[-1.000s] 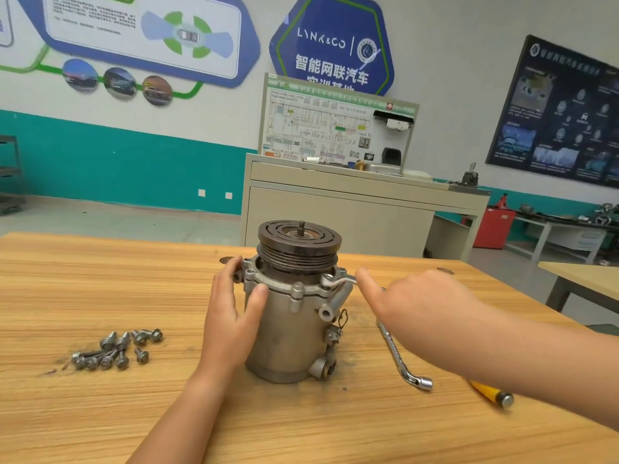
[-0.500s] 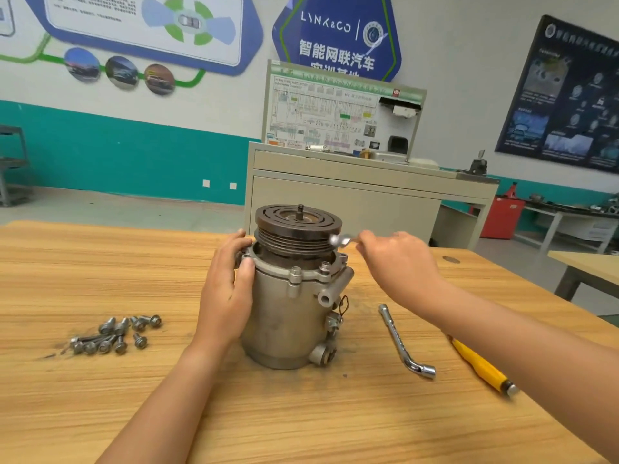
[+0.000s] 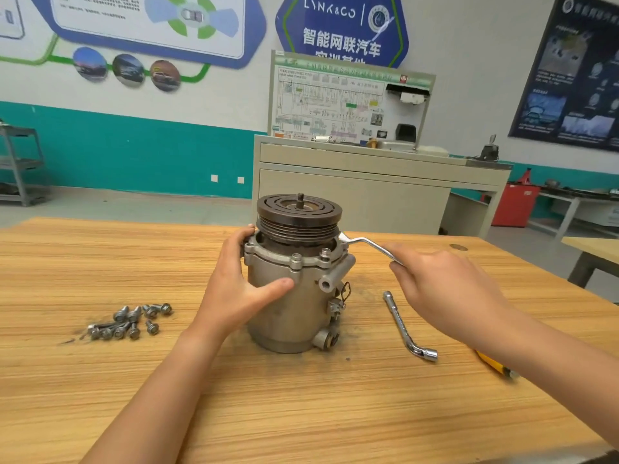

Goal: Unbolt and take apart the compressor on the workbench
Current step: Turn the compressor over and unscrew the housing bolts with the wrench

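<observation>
A pale striped wooden workbench (image 3: 301, 413) fills the lower frame. At its centre stands a grey metal cylindrical compressor (image 3: 301, 313). At left lies a cluster of loose silver bolts (image 3: 129, 321). Right of centre lies a chrome L-shaped socket wrench (image 3: 403, 324), and beyond it a yellow-handled tool (image 3: 492, 363), perhaps a screwdriver, mostly hidden.

Your workbench (image 3: 100, 262) is wood-grained with a soft sheen; the compressor (image 3: 294, 296) on it is dull, matt grey cast metal under a dark, rust-brown pulley (image 3: 299, 216). Your wrench (image 3: 368, 244) and the socket spanner (image 3: 405, 326) are bright polished metal, the loose bolts (image 3: 130, 321) duller grey.
</observation>
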`<state>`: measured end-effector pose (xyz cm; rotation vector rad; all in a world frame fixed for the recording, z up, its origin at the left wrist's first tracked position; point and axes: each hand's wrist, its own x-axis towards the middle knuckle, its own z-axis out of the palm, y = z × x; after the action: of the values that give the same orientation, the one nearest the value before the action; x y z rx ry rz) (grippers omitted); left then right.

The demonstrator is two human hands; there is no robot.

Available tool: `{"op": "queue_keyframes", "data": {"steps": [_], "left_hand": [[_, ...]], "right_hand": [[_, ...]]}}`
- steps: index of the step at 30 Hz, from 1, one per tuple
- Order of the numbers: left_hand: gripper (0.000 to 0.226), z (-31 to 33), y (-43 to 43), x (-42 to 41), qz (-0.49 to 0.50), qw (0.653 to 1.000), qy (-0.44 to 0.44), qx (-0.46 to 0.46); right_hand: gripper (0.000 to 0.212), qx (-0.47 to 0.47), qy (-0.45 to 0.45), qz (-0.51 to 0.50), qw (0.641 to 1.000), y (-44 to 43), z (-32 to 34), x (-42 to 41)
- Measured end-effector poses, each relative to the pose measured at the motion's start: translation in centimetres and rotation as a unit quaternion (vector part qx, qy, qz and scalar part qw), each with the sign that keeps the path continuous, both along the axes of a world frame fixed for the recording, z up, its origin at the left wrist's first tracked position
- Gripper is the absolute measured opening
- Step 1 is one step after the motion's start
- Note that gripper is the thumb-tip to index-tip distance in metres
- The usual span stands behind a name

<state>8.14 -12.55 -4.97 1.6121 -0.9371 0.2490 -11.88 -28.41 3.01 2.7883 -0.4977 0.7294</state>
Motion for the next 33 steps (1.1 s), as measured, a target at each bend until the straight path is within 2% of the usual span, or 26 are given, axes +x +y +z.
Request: {"op": "queue_keyframes", "data": {"steps": [11,15,18,20,21,22,24,27,28,30,32,33], "left_hand": [[0.082,0.0,-0.2,0.3,0.049,0.998,-0.021,-0.015],[0.085,0.0,-0.2,0.1,0.056,0.998,-0.014,-0.006],[0.091,0.3,-0.1,-0.3,0.070,0.997,-0.009,0.001],[0.093,0.3,-0.1,-0.7,0.087,0.996,-0.013,0.008],[0.093,0.3,-0.1,-1.1,0.099,0.995,-0.017,0.011],[0.094,0.3,-0.1,-1.5,0.113,0.993,-0.020,0.012],[0.096,0.3,-0.2,-2.6,0.141,0.990,-0.021,0.009],[0.100,0.1,-0.7,-4.0,0.183,0.983,-0.017,0.002],[0.100,0.1,-0.9,-4.4,0.194,0.981,-0.015,0.001],[0.101,0.1,-1.6,-4.8,0.211,0.977,-0.011,0.005],[0.104,0.5,-2.6,-5.1,0.231,0.973,-0.008,0.018],[0.106,0.7,-3.2,-5.3,0.241,0.970,-0.005,0.028]], "right_hand": [[0.030,-0.070,0.075,-0.068,0.992,3.0,1.1,-0.3],[0.035,-0.136,0.143,-0.083,0.977,5.3,2.1,-0.2],[0.038,-0.137,0.215,-0.089,0.963,6.4,3.6,-0.1],[0.030,-0.130,0.261,-0.086,0.953,7.4,4.6,-0.2],[0.017,-0.130,0.268,-0.091,0.950,7.7,4.9,-0.1],[0.007,-0.130,0.269,-0.088,0.950,8.2,5.3,-0.2],[0.026,-0.147,0.265,-0.084,0.949,8.5,5.2,-0.4],[0.010,-0.153,0.247,-0.084,0.953,7.3,4.6,-0.5],[0.015,-0.149,0.235,-0.087,0.957,7.3,4.6,-0.7],[0.011,-0.157,0.226,-0.099,0.956,6.5,4.5,-0.5],[0.023,-0.167,0.211,-0.110,0.957,5.4,4.4,0.2],[0.022,-0.170,0.205,-0.110,0.958,4.7,4.3,0.6]]}}
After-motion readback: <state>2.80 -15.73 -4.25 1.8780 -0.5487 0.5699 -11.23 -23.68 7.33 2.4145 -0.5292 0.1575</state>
